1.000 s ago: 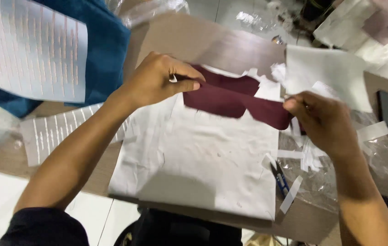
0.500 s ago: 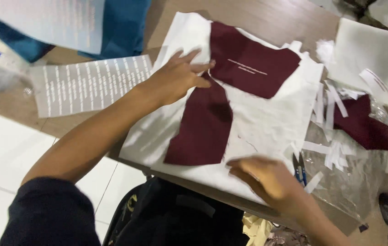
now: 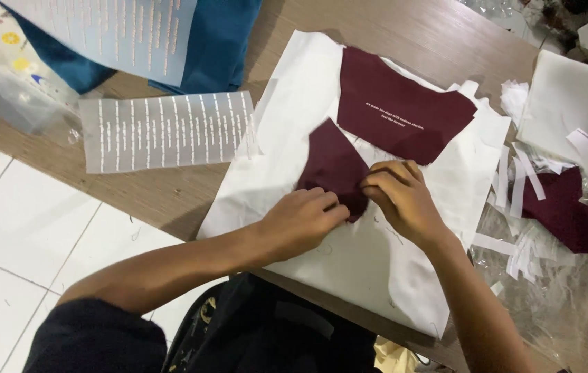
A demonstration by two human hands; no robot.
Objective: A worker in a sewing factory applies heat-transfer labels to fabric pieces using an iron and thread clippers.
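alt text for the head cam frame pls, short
Seen from above, the person's left hand and right hand meet on a small maroon fabric piece lying on a white sheet on a wooden table. A larger maroon piece lies beyond it; paper strips lie to the right.

Brown wooden table (image 3: pixel 404 27) over white tiled floor (image 3: pixel 24 249) (grey grout lines).

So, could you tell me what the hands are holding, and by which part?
Both hands, left hand and right hand, pinch the smaller maroon fabric piece at its lower edge, over the white cloth.
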